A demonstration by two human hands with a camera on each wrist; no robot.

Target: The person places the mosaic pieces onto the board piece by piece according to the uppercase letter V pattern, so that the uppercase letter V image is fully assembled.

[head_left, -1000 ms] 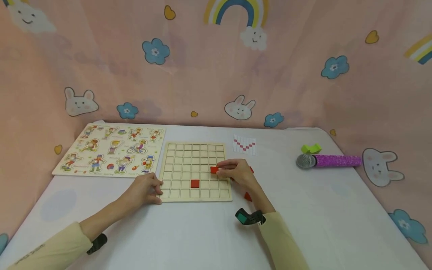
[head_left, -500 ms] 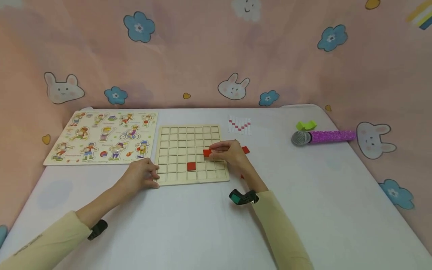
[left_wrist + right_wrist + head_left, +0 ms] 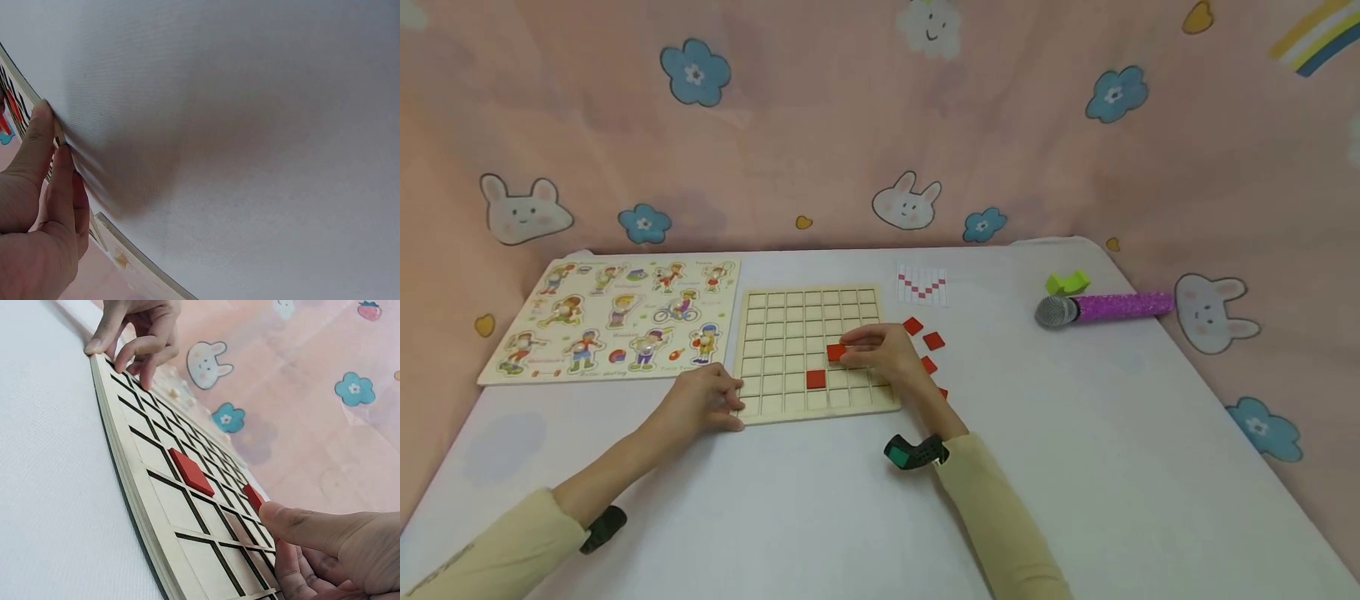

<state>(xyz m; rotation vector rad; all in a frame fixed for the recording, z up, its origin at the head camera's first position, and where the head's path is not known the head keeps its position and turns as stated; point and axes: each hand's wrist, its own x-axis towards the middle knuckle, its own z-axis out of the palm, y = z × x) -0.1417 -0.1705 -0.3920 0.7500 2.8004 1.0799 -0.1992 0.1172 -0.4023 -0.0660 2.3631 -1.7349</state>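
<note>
A square wooden grid board (image 3: 775, 350) lies flat on the white table. At its near-left corner my left hand (image 3: 702, 400) grips the edge, thumb (image 3: 37, 128) and fingertips close together on the rim. My right hand (image 3: 883, 358) is over the right half of the board and pinches a red square tile (image 3: 835, 352) between thumb and fingers; in the right wrist view this tile (image 3: 253, 497) stands tilted, close over the cells. Another red tile (image 3: 192, 472) sits in a cell nearer the front edge. Several loose red tiles (image 3: 934, 340) lie right of the board.
Behind the board lies a small card (image 3: 922, 285) with a red V pattern on a grid. A picture puzzle board (image 3: 602, 325) is at the left. At the back right are a purple glittery microphone (image 3: 1120, 307) and a green piece (image 3: 1067, 283). A printed pink cloth hangs behind.
My right hand has moved the pinched tile left across the board, closer to the tile lying in its cell. The left hand stays at the corner. The head view has shifted.
</note>
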